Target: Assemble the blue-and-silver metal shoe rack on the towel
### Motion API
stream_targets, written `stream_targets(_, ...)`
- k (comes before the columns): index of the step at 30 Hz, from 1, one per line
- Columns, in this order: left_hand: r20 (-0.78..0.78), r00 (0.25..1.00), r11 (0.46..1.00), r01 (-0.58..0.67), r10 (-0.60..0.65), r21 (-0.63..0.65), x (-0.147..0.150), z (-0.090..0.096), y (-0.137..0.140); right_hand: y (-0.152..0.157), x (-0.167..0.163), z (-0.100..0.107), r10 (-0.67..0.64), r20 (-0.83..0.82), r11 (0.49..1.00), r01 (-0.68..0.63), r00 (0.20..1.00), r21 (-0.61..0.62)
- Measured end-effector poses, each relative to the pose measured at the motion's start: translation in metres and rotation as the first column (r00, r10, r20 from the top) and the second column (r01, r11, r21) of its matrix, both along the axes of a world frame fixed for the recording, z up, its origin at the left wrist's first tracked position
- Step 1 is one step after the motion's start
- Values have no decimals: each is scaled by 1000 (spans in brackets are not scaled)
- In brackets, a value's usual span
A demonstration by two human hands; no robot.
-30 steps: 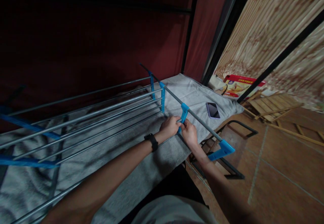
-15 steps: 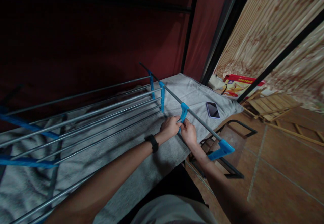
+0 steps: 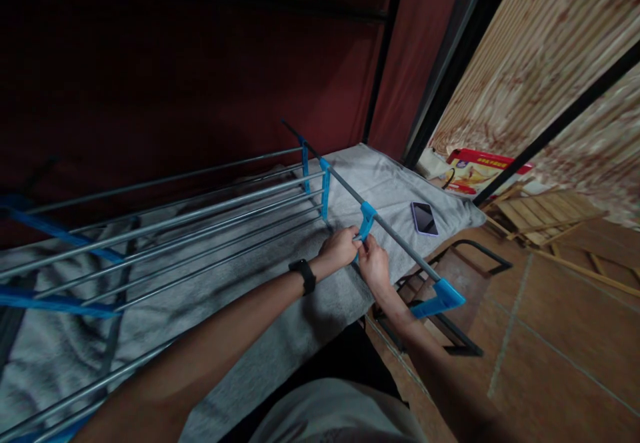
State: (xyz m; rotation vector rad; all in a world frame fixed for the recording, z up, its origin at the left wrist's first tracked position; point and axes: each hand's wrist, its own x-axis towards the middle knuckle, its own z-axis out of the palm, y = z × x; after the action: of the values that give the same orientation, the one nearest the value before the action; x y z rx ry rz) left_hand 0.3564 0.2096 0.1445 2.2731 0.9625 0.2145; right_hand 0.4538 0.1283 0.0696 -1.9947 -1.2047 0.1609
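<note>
A drying rack [image 3: 200, 219] of thin metal rods and blue plastic parts lies across a bed. Along its right side runs a long metal tube [image 3: 345, 181] carrying several blue pieces. Near the tube's middle hangs a blue plastic bracket [image 3: 367, 216]. My left hand [image 3: 340, 246], wrist banded by a black watch, is closed around a metal rod whose tip shows at the bracket. Fingers of my right hand [image 3: 374, 264] pinch the bracket's lower part, close to the left fingertips. The exact contact between rod and bracket is hidden by my fingers. A blue corner piece [image 3: 445, 296] sits on the tube's near end.
A grey blanket [image 3: 390, 169] covers the bed, with a phone [image 3: 425, 219] lying on it. Black metal posts [image 3: 560, 123] frame the bed. Past its end are a red and yellow box [image 3: 485, 171], a folded wooden item [image 3: 550, 216] and a dark metal frame [image 3: 487, 259] on the tiles.
The view has shifted slightly, so the rack and phone appear a little farther right. Both hands keep their grip at the bracket with hardly any movement.
</note>
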Motion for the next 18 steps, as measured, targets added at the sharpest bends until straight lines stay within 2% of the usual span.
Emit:
stream_targets(5, 30, 999, 999, 34, -34, 9, 3, -9, 7, 0, 2, 0, 12, -24, 1000, -12, 1000, -2)
stream_targets(8, 29, 995, 995, 90, -91, 35, -1, -4, 7, 1, 7, 1, 72, -97, 997, -69, 993, 40)
stream_targets(11, 78, 994, 964, 54, -77, 259, -14, 8, -10, 0, 10, -4, 151, -200, 985, -130, 968, 114)
stream_targets(13, 87, 989, 898, 67, -116, 434, -27, 11, -32, -2, 9, -12, 173, -262, 978, -133, 950, 163)
stream_targets(16, -28, 963, 814, 242, -268, 529, -46, -7, -68, -8, 6, -28, 196, -316, 974, -146, 928, 176)
stream_targets(18, -100, 964, 808, 261, -245, 529, -55, -33, -84, -11, 6, -39, 210, -326, 975, -171, 922, 144)
